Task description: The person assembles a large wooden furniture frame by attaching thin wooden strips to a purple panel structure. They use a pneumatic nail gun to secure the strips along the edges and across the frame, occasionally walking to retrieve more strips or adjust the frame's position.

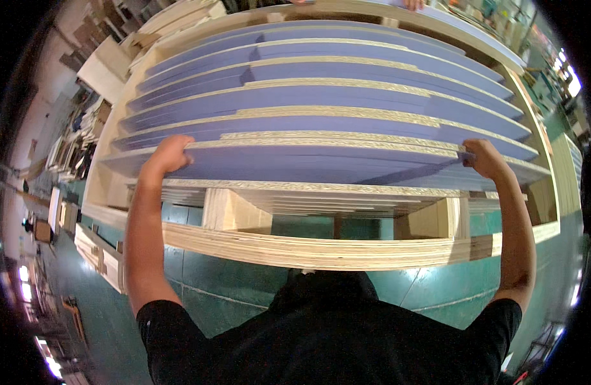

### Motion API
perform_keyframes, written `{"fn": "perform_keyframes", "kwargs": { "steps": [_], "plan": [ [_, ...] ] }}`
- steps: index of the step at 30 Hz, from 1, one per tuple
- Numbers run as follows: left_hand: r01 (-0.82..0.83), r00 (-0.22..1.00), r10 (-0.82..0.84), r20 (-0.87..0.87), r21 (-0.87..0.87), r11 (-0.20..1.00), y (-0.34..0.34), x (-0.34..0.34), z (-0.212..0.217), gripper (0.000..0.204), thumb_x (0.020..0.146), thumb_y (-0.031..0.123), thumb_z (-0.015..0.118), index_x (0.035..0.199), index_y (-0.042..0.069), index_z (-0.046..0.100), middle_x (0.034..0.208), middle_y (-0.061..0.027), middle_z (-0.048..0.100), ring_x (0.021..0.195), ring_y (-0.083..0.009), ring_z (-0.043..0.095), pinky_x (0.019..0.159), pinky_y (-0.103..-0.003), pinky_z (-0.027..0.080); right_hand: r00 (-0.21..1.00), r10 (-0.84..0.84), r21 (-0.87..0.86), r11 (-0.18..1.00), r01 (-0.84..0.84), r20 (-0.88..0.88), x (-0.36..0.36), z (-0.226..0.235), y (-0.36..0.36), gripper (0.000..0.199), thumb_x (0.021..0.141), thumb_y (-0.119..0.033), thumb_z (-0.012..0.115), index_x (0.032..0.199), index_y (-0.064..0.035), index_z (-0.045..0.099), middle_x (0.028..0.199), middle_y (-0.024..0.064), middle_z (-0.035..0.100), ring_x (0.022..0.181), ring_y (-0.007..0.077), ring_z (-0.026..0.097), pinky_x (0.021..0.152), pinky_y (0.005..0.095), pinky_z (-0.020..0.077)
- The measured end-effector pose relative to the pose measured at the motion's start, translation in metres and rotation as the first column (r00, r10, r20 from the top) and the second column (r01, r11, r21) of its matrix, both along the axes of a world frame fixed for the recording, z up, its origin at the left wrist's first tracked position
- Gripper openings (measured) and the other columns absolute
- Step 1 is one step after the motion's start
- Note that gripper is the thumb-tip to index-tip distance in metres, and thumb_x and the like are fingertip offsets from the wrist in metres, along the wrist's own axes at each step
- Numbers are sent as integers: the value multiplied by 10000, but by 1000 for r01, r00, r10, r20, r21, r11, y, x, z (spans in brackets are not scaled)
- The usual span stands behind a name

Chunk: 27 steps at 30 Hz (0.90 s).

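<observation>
Several wide particle board panels with blue-purple faces lean in layers inside a pale wooden frame [334, 253]. My left hand [170, 157] is closed over the top edge of a near particle board panel [295, 165], towards its left end. My right hand [486, 159] grips the same edge towards the right end, fingers curled over it. Both arms reach forward, spread wide. The fingertips behind the edge are hidden. Behind this panel, more panels [334, 96] stand in overlapping rows with their rough chip edges showing.
A plywood front rail runs between me and the panels, with upright wooden blocks [237, 210] behind it. Another person's hand [413, 4] rests at the far edge. Stacked wood offcuts [106, 67] stand at the left. The floor [225, 282] is green.
</observation>
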<state>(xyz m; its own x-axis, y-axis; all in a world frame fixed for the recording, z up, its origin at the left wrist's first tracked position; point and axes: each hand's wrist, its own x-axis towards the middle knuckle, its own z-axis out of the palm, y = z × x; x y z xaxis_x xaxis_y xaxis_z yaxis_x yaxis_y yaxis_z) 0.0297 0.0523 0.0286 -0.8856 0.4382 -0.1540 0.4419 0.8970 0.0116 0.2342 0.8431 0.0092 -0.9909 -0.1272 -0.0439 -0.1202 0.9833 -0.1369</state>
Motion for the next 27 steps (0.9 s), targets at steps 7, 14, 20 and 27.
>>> {"fn": "perform_keyframes", "kwargs": {
  "steps": [7, 14, 20, 27],
  "plan": [
    [-39, 997, 36, -74, -37, 999, 16, -8, 2, 484, 754, 221, 854, 1199, 97, 708, 1173, -178, 713, 1152, -382, 640, 1010, -504, 447, 957, -181, -509, 816, 275, 227, -7, -12, 47, 431, 739, -41, 807, 1141, -30, 655, 1139, 162, 691, 1128, 333, 652, 926, 437, 514],
    [-114, 990, 106, -91, -91, 989, 9, 16, 24, 711, 691, 233, 892, 1346, 181, 618, 1376, -120, 618, 1329, -332, 530, 1120, -550, 347, 995, -102, 50, 994, 102, 9, 8, 77, -79, 628, 710, -19, 857, 1288, -70, 616, 1328, 139, 620, 1252, 366, 576, 1060, 443, 485],
    [69, 928, 86, -363, 393, 917, 51, 126, 44, 686, 756, 206, 846, 1383, 134, 580, 1427, -134, 580, 1361, -339, 503, 1153, -487, 385, 918, -247, -79, 969, 234, -311, 104, 119, -165, 505, 789, -17, 791, 1265, -53, 625, 1317, 138, 624, 1237, 353, 591, 1079, 453, 462],
    [-44, 260, -922, -286, 951, -308, 175, 282, -31, 251, 1028, 214, 566, 916, 56, 726, 995, -141, 742, 849, -273, 727, 817, -484, 510, 832, 552, -991, 134, -28, 51, 242, 14, -244, 313, 964, -305, 712, 941, 6, 691, 904, 121, 708, 831, 274, 679, 760, 397, 535]
  ]
}}
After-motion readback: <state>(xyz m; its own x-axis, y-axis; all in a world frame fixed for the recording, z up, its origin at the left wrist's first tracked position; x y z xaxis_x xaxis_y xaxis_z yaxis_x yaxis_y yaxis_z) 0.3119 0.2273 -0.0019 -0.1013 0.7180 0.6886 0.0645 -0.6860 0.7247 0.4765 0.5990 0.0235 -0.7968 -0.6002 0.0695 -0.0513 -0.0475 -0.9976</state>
